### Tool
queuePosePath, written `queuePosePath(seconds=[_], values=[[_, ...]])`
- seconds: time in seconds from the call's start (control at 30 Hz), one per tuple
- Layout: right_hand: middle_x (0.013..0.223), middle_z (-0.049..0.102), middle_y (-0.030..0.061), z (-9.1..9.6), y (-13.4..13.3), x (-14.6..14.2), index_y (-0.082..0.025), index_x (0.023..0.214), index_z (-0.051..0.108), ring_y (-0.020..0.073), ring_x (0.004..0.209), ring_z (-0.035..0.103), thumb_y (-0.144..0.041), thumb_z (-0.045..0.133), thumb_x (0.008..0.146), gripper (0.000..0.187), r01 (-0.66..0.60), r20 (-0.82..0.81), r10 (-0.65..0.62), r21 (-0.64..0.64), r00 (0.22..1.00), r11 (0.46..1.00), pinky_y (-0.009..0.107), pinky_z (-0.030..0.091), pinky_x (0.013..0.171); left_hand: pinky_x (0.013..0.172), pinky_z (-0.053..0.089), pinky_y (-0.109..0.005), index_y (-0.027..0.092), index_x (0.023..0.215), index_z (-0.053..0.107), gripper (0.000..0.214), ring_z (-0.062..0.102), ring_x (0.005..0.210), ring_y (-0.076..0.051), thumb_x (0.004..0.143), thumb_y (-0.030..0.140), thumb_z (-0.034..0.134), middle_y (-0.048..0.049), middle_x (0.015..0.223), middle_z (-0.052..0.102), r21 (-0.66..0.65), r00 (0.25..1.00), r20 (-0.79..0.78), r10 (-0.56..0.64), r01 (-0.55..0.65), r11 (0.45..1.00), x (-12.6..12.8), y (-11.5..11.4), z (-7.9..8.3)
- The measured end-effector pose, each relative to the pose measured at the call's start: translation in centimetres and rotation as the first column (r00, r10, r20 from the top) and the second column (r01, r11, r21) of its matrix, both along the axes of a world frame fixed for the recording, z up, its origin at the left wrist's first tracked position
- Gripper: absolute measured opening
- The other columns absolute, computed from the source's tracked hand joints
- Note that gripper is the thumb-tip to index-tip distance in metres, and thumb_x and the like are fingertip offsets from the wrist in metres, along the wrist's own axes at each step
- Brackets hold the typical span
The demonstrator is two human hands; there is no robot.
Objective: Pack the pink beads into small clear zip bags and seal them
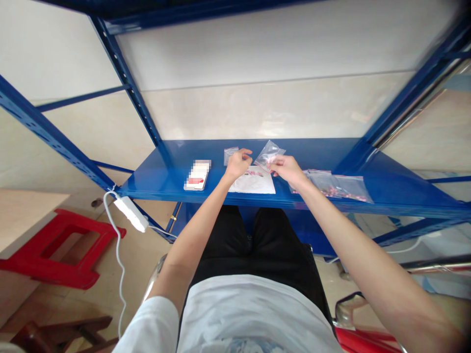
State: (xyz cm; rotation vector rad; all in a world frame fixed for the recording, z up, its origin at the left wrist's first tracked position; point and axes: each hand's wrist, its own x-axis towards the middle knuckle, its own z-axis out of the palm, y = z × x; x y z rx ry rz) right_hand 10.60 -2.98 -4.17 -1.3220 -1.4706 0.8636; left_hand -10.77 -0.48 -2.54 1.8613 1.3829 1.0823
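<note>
My right hand (286, 167) pinches the lower right part of a clear zip bag (270, 151), which is tilted above the blue shelf and shows some pink at its bottom. To its left, my left hand (238, 164) hangs over the edge of a white paper sheet (253, 185). Its fingers are loosely bent, the tips slightly apart, and nothing shows between them. Small pink pieces (254, 172) lie on the paper between both hands. Partly behind my left hand is another small clear zip bag (230, 155), lying flat.
Several clear bags with small pinkish pieces (349, 189) lie right of my right hand. A phone (198, 175) rests on the left of the blue shelf (165, 166). Blue uprights frame both sides; a white power strip (131, 214) hangs at the left, near a red stool (66, 245).
</note>
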Motion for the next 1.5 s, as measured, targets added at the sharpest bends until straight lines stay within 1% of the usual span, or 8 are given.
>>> queuePosePath(seconds=[0.3, 0.47, 0.6, 0.87, 1.13, 1.3, 1.4, 1.5], values=[[0.076, 0.076, 0.0040, 1.0, -1.9, -1.7, -0.020, 0.089, 0.074, 0.0181, 0.071, 0.071, -0.035, 0.099, 0.063, 0.039, -0.063, -0.419, 0.046, -0.028, 0.907, 0.998, 0.026, 0.053, 0.058, 0.061, 0.049, -0.024, 0.012, 0.089, 0.076, 0.030, 0.063, 0.058, -0.012, 0.096, 0.041, 0.079, -0.0073, 0.078, 0.076, -0.268, 0.934, 0.356, -0.027, 0.130, 0.955, 1.7, -2.6, 0.2], [0.079, 0.077, 0.0035, 1.6, -2.8, -2.8, -0.021, 0.086, 0.072, 0.0183, 0.073, 0.072, -0.034, 0.102, 0.061, 0.042, -0.090, -0.456, 0.056, -0.053, 0.888, 0.995, 0.026, 0.055, 0.060, 0.061, 0.048, -0.021, 0.014, 0.080, 0.069, 0.020, 0.065, 0.064, -0.010, 0.099, 0.020, 0.072, -0.0033, 0.075, 0.072, -0.222, 0.810, 0.586, -0.020, 0.185, 0.957, 3.0, -4.0, 0.2], [0.082, 0.077, 0.0014, 2.1, -2.8, -2.4, -0.023, 0.087, 0.072, 0.0163, 0.075, 0.072, -0.037, 0.101, 0.062, 0.041, -0.095, -0.488, 0.054, -0.061, 0.871, 0.994, 0.024, 0.055, 0.059, 0.065, 0.051, -0.022, 0.015, 0.082, 0.067, 0.016, 0.067, 0.066, -0.011, 0.096, 0.006, 0.065, -0.0003, 0.073, 0.070, -0.165, 0.798, 0.602, -0.033, 0.164, 0.973, 2.6, -4.4, 0.2], [0.081, 0.077, 0.0031, 3.2, -2.6, -0.1, -0.022, 0.099, 0.074, 0.0183, 0.075, 0.073, -0.030, 0.102, 0.056, 0.052, -0.100, -0.375, 0.080, -0.033, 0.924, 0.994, 0.025, 0.055, 0.062, 0.060, 0.045, -0.021, 0.012, 0.083, 0.075, 0.008, 0.058, 0.058, -0.009, 0.088, 0.016, 0.080, -0.0013, 0.065, 0.069, -0.118, 0.854, 0.470, -0.223, 0.311, 0.943, -0.4, -3.6, 0.6], [0.072, 0.075, 0.0039, 2.8, -3.2, 0.0, -0.021, 0.088, 0.071, 0.0210, 0.070, 0.073, -0.042, 0.105, 0.054, 0.053, -0.175, -0.286, 0.161, -0.023, 0.945, 0.984, 0.032, 0.060, 0.065, 0.064, 0.051, -0.021, 0.013, 0.090, 0.078, 0.012, 0.062, 0.062, -0.010, 0.095, 0.022, 0.073, -0.0017, 0.071, 0.072, -0.138, 0.928, 0.371, -0.026, 0.083, 0.987, -1.4, -2.7, 2.0], [0.078, 0.077, 0.0063, 2.4, -1.8, -0.9, -0.019, 0.080, 0.075, 0.0216, 0.073, 0.076, -0.037, 0.104, 0.056, 0.041, -0.085, -0.299, 0.085, 0.013, 0.950, 0.996, 0.035, 0.064, 0.072, 0.073, 0.058, -0.026, 0.014, 0.123, 0.071, 0.032, 0.074, 0.074, -0.015, 0.101, 0.037, 0.072, -0.0069, 0.091, 0.077, -0.289, 0.834, 0.545, 0.081, 0.096, 0.953, -0.7, -2.8, 2.0], [0.082, 0.080, 0.0069, 2.1, 0.0, -2.1, -0.019, 0.081, 0.078, 0.0219, 0.077, 0.078, -0.028, 0.098, 0.064, 0.028, -0.002, -0.310, 0.010, 0.029, 0.951, 1.000, 0.034, 0.065, 0.075, 0.083, 0.062, -0.030, 0.015, 0.148, 0.054, 0.060, 0.078, 0.083, -0.018, 0.094, 0.022, 0.080, -0.0090, 0.099, 0.079, -0.354, 0.768, 0.634, 0.090, 0.185, 0.917, -0.2, -2.3, 1.3], [0.084, 0.082, 0.0059, 1.6, 2.1, -3.4, -0.019, 0.084, 0.080, 0.0221, 0.081, 0.079, -0.022, 0.088, 0.072, 0.015, 0.063, -0.261, -0.056, 0.020, 0.964, 0.998, 0.034, 0.065, 0.079, 0.091, 0.062, -0.032, 0.015, 0.155, 0.047, 0.075, 0.078, 0.087, -0.017, 0.087, 0.002, 0.074, -0.0075, 0.103, 0.080, -0.303, 0.809, 0.578, 0.106, 0.092, 0.948, 0.0, -0.8, 0.8]])
